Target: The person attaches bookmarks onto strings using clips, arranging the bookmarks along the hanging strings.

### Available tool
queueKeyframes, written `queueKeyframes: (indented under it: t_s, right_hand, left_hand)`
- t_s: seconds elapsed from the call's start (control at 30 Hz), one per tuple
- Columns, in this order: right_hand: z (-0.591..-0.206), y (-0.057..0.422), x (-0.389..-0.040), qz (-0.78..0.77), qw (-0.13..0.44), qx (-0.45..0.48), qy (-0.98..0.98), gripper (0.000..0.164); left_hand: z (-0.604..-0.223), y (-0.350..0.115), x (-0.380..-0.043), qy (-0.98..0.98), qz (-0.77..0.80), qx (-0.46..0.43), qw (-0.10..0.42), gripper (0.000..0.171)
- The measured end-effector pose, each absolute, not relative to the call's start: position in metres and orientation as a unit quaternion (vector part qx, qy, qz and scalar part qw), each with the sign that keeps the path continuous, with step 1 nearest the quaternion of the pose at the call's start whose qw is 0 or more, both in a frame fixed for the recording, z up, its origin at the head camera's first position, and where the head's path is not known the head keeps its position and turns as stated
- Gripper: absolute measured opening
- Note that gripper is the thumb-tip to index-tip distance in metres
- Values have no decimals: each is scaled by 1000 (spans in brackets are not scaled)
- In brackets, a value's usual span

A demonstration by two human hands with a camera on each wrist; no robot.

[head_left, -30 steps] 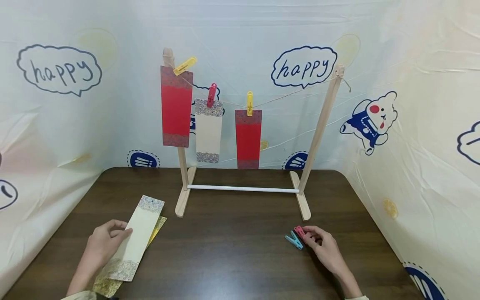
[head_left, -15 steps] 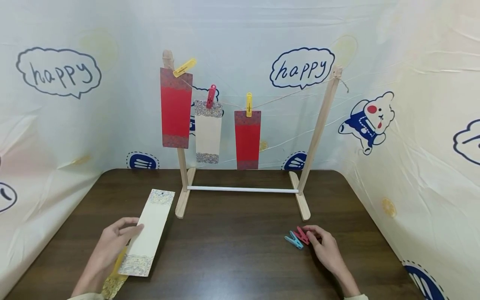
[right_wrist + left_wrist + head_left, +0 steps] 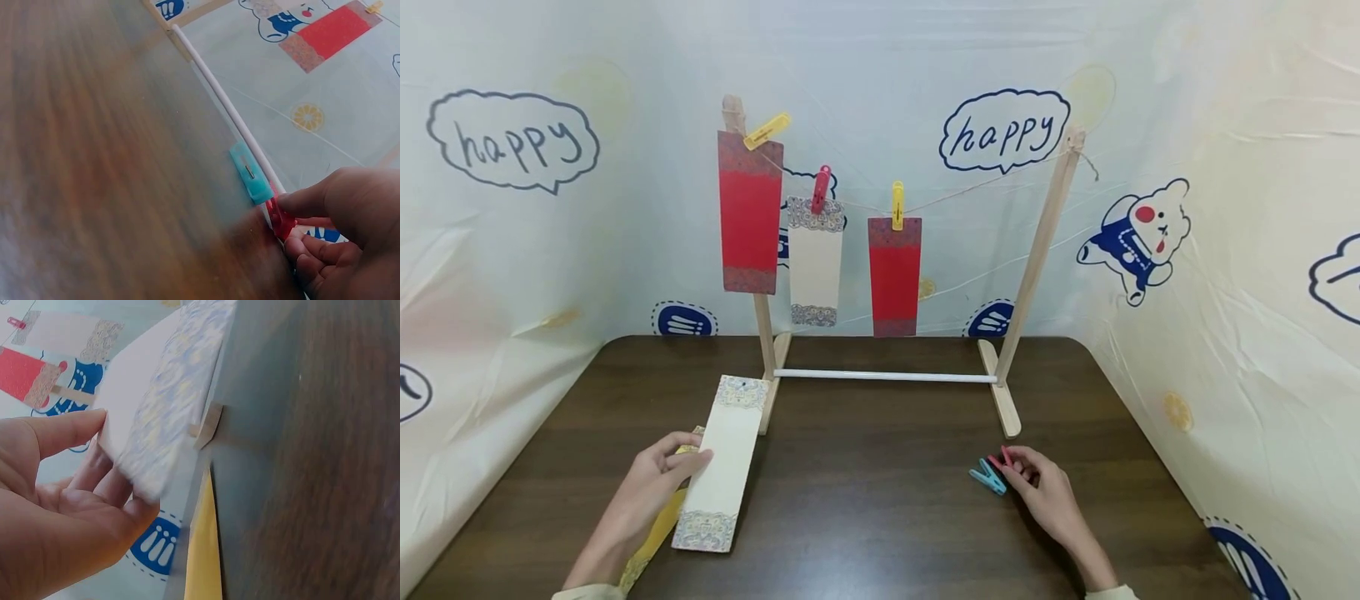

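Observation:
My left hand (image 3: 655,483) pinches the left edge of a cream card (image 3: 722,462) with patterned bands at both ends. The card is tilted up off the table, its lower band (image 3: 178,394) filling the middle of the left wrist view. Beneath it, partly hidden, lies a yellow card (image 3: 662,529). At the right, my right hand (image 3: 1043,493) holds a red clothespin (image 3: 281,219) between thumb and fingers, close to the tabletop. Right beside that clothespin is a blue clothespin (image 3: 988,477) on the table; whether the two touch I cannot tell.
Behind stands a wooden rack (image 3: 1045,250) with a string (image 3: 962,196) and a white bottom bar (image 3: 883,376). A large red card (image 3: 749,218), a white card (image 3: 815,265) and a smaller red card (image 3: 894,279) hang from clothespins. A printed sheet (image 3: 865,75) surrounds the dark table (image 3: 865,500).
My left hand has moved right and forward, lifting the cream card and sliding it off more of the yellow card. The red clothespin has turned in my right hand, which stays nearly in place.

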State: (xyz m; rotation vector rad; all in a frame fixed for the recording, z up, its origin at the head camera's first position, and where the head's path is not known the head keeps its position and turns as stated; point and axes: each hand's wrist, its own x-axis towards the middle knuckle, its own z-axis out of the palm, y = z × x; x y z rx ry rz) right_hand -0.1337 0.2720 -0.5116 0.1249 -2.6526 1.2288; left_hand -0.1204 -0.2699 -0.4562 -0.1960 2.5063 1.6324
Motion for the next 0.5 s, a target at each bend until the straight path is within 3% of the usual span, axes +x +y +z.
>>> queueKeyframes:
  t_s: [0.17, 0.5]
  right_hand:
    - [-510, 274, -135, 429, 108, 69, -894, 35]
    - [-494, 279, -138, 505, 127, 17, -854, 31]
  left_hand:
    - [-456, -266, -120, 823, 560, -70, 65, 47]
    - [-448, -243, -117, 825, 563, -50, 30, 42]
